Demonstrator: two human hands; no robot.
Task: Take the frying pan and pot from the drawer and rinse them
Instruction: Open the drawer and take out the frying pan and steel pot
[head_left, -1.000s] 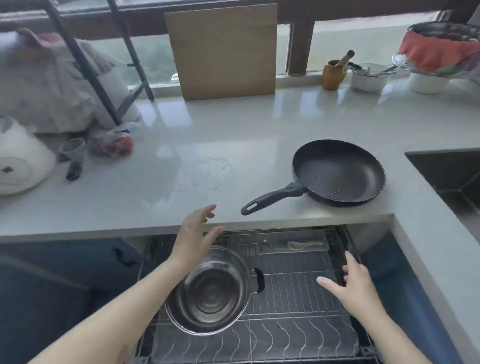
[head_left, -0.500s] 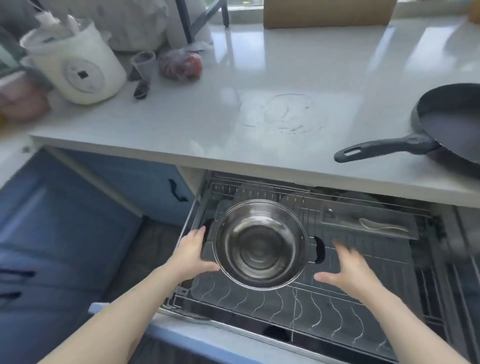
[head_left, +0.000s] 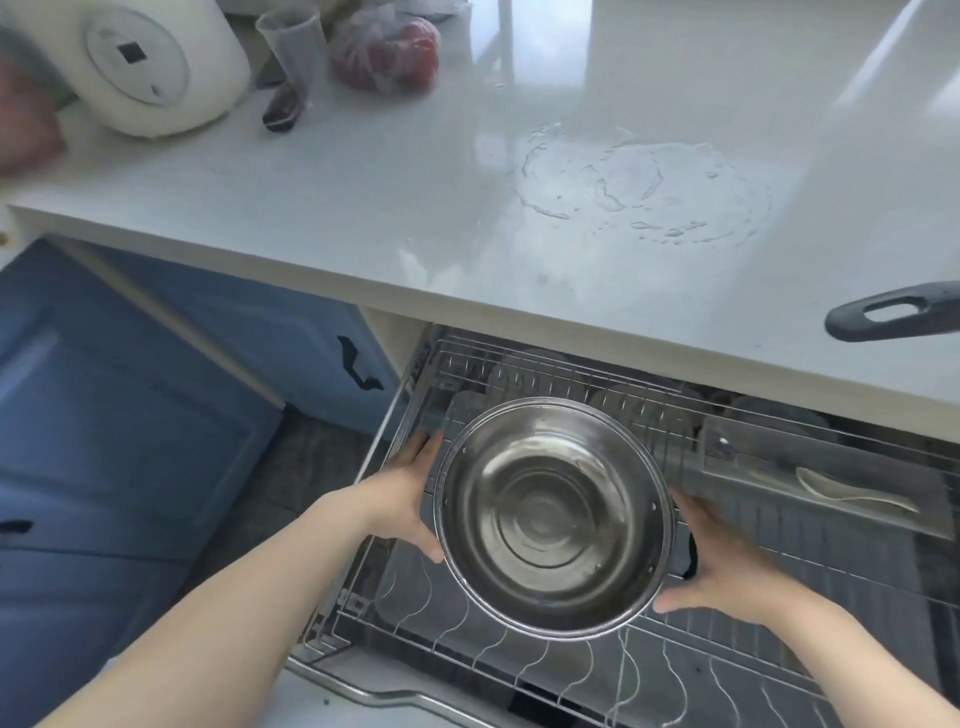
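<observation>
White stone desk (head_left: 519, 260), glossy, spans the upper half of the view; a dried ring of water marks (head_left: 639, 187) lies right of its centre.

Blue cabinet doors (head_left: 130, 415) with dark handles, below the desk at left.

Wire-rack drawer (head_left: 753, 597), pulled out under the desk edge, with curved plate dividers along its front and a chrome front rail.

Steel pot (head_left: 553, 514), round, shiny inside, mouth up and tilted slightly toward the camera, over the left part of the drawer rack. Whether it rests on the wires or is lifted clear cannot be told.

Left hand (head_left: 400, 493), pressed to the pot's left side, fingers (head_left: 423, 452) closed over the handle there, which is hidden beneath them.

Right hand (head_left: 727, 566), at the pot's right side, fingers (head_left: 696, 519) narrow and curled around the black side handle, thumb along the lower rim.

White rice cooker (head_left: 156, 67), on the desk at far left, lid facing the camera.

Plastic bag with red contents (head_left: 387, 52), on the desk right of the cooker.

Clear tray (head_left: 810, 478), in the right rear of the drawer, holding a white spoon (head_left: 852, 493).

Frying pan handle (head_left: 893, 312), dark with a hanging slot, jutting over the desk's front edge at far right; the pan's body is out of view.

Clear plastic cup (head_left: 293, 47), upright between cooker and bag.

Small dark object (head_left: 280, 111), lying just in front of the cup; too blurred to name.
</observation>
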